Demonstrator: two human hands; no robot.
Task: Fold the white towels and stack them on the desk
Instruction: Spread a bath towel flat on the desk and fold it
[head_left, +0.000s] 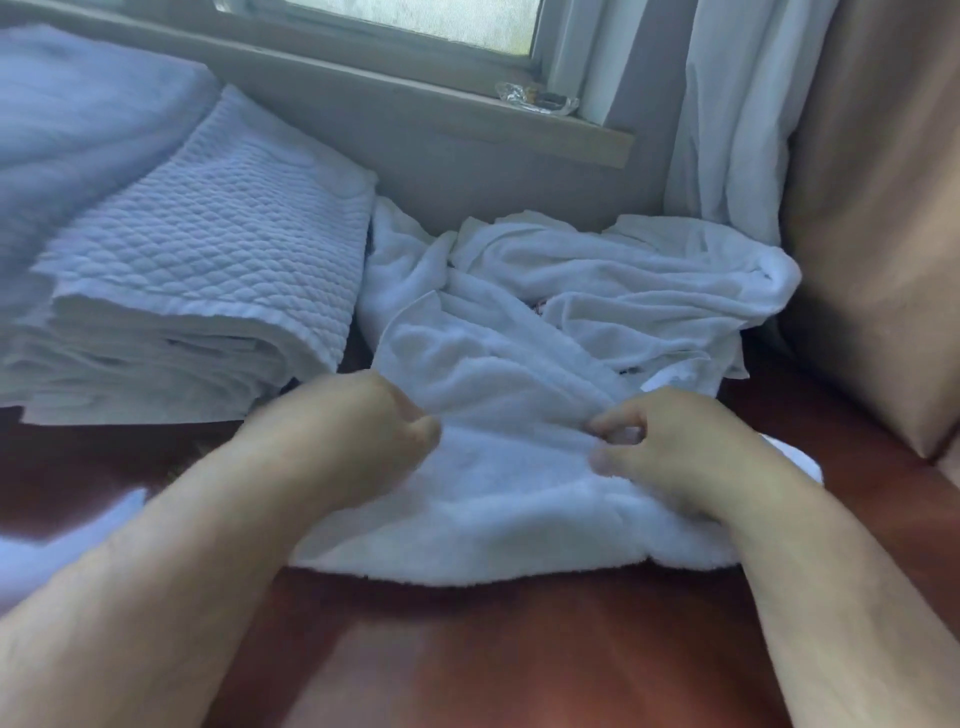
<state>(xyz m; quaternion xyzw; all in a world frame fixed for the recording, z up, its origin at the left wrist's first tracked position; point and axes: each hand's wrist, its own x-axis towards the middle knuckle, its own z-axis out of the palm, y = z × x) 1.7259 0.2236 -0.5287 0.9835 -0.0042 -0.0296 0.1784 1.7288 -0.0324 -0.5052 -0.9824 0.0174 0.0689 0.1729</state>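
Mid-task, I'd say. Both my hands are on 1 loose white towel (498, 499) lying on the reddish-brown counter (467, 649) right in front of me. My left hand (358, 431) is curled into a fist at the towel's left edge; fingers are hidden under the knuckles, so I judge it grips cloth, but the contact itself isn't visible. My right hand (670, 447) pinches a ridge of the same towel between thumb and fingers, clearly closed on fabric. The towel is still rumpled, no clean fold line yet, near edge draped flat toward me.

Done so far: a stack of folded towels (171, 322) sits on the counter to the left, several layers visible at the edge, quilted-texture one on top. Further left another white pile (67, 130), blurred, can't tell if it's folded.

Left to do: the towel in hand, plus a crumpled heap of towels (597, 286) behind it against the wall, under the window sill (467, 98). Can't count how many are in the heap; looks like at least 2. More white cloth (57, 551) at the lower left by my forearm, unclear what it is.

Curtain (737, 104) at right, something tan (872, 208) beside it.
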